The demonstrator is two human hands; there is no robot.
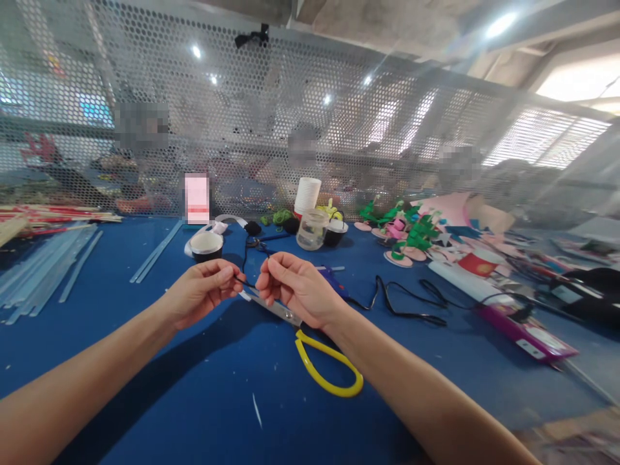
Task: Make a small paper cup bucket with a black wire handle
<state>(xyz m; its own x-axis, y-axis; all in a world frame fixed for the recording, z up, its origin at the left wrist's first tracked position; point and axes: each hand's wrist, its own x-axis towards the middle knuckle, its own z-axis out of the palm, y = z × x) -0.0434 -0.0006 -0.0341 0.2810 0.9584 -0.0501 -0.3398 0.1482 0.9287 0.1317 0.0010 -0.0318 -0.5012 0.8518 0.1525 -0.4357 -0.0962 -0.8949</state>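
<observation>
A thin black cord runs between my two hands above the blue table. My left hand pinches its left part between thumb and forefinger. My right hand has its thumb and fingers pressed together at the cord's right part; the fingertips partly hide it. Scissors with yellow handles lie beneath and beside my right hand, their blades pointing to the back left. Behind my left hand stands a paper cup, white inside and dark outside. A blue glue gun lies partly hidden behind my right wrist.
Clear glue sticks lie at left. A clear jar, stacked white cups and green yarn stand farther back. Green and pink crafts and a purple power strip are at right. A perforated metal screen closes off the back.
</observation>
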